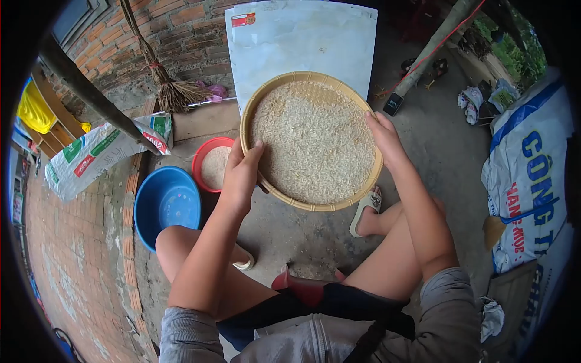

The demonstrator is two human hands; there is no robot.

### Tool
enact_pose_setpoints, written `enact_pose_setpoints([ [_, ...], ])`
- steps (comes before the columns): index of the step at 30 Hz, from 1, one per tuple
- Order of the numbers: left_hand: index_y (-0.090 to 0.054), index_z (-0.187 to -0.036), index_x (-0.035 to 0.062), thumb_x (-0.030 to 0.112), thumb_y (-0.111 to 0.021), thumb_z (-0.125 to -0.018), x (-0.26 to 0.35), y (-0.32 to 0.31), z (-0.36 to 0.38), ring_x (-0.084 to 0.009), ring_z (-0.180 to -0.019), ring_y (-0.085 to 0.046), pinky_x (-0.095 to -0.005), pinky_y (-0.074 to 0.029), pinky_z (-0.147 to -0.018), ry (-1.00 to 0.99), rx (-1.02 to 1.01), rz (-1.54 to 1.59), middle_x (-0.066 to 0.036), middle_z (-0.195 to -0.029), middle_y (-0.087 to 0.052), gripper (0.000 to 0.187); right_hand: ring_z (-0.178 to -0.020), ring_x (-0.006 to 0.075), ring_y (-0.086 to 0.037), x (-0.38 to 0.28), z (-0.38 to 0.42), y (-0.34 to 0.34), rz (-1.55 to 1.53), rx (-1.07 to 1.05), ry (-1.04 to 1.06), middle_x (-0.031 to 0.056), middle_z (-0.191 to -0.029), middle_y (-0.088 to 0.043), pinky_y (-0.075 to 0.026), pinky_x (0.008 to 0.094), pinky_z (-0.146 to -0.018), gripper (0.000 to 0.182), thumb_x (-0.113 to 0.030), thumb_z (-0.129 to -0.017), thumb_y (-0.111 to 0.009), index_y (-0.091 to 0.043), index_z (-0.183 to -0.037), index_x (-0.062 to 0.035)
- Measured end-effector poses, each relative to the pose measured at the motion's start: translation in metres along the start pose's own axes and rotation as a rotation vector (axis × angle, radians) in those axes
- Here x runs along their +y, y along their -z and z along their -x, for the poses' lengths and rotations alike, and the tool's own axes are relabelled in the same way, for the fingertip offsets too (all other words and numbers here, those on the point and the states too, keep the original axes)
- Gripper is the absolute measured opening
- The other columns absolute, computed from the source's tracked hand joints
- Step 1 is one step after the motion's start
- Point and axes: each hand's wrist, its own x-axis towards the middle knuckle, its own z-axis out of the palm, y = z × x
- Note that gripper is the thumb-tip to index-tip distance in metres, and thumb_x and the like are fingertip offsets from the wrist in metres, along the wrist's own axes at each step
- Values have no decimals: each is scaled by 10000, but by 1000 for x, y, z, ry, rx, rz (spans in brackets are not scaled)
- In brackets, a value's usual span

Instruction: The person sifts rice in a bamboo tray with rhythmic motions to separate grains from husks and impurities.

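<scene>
A round woven bamboo winnowing basket (301, 204) is held up in front of me over my knees. Pale rice grains (315, 142) cover its bottom, with a yellowish, husk-like patch toward the far edge. My left hand (242, 172) grips the left rim, thumb on top and the other fingers mostly hidden beneath. On the right rim, my right hand (385, 140) holds on in the same way. Left of the basket, a red basin (198, 158) with more pale grain sits on the ground. A blue basin (141, 209) stands beside it, nearer to me.
A whitish board (302, 39) stands beyond the basket. A straw broom (175, 94) leans at the brick wall (181, 27). Printed sacks (106, 154) lie at left, and a large printed tarp (526, 175) hangs at right. A wooden pole (433, 51) slants down at the upper right.
</scene>
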Motion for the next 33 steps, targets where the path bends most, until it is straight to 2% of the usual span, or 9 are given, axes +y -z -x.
enact_pose_setpoints([
  [5,-518,-1157,-28,243,-492,-925,12,13,-25,-176,-798,-609,-304,-501,-668,258,-49,-2,-107,-950,-621,358,-780,92,-560,-18,51,-4,162,91,-2,29,-911,-587,-448,247,-672,288,-303,-960,-473,-534,-1025,-29],
  [8,-543,-1103,-36,206,-485,-925,-3,28,-52,-183,-805,-615,-308,-496,-729,298,-87,134,-118,-947,-628,306,-882,107,-559,-47,90,-13,48,66,-106,38,-955,-584,-443,260,-758,304,-309,-958,-478,-520,-1062,-26],
  [14,-509,-1170,-25,198,-495,-926,14,-10,-5,-171,-841,-609,-294,-490,-751,78,-138,121,-100,-1011,-620,331,-863,141,-590,-20,100,16,-157,201,157,63,-989,-597,-466,280,-756,280,-260,-959,-478,-521,-1107,-27],
  [16,-504,-1180,-5,223,-497,-926,27,-28,17,-148,-788,-604,-284,-492,-685,160,-102,53,-72,-964,-623,342,-908,159,-599,-30,110,33,-177,135,19,80,-1027,-607,-469,305,-785,283,-240,-959,-472,-525,-1125,-17],
  [17,-504,-1153,14,259,-487,-929,23,-31,19,-121,-652,-582,-272,-473,-528,159,-177,95,-49,-851,-600,332,-931,180,-608,-39,113,38,-266,177,-37,99,-1074,-615,-473,324,-805,321,-246,-960,-451,-535,-1153,-4],
  [22,-481,-1135,35,296,-479,-931,24,-39,44,-98,-484,-512,-238,-365,-347,38,-166,-13,-16,-705,-523,331,-941,210,-610,-24,91,54,-508,72,-105,109,-1126,-614,-487,321,-813,432,-360,-950,-434,-559,-1159,-4],
  [26,-519,-1143,-5,268,-485,-927,-14,26,-7,-174,-686,-612,-297,-504,-602,283,-10,-42,-100,-854,-624,349,-1063,178,-552,-32,119,-8,-467,-4,-75,81,-1185,-559,-454,334,-877,333,-221,-971,-438,-495,-1241,-36],
  [28,-524,-1127,-68,246,-479,-924,-5,43,-17,-232,-799,-632,-345,-511,-754,370,-67,188,-122,-972,-635,376,-1099,162,-524,-30,125,-24,-519,-121,-136,62,-1195,-538,-441,326,-899,289,-193,-974,-445,-493,-1214,-39],
  [33,-518,-1173,8,179,-499,-902,-23,3,5,-125,-863,-534,-256,-427,-773,48,94,-46,-50,-957,-584,320,-989,204,-593,-14,78,-3,-437,39,-105,116,-1099,-591,-485,349,-843,270,-133,-964,-393,-517,-1161,4],
])
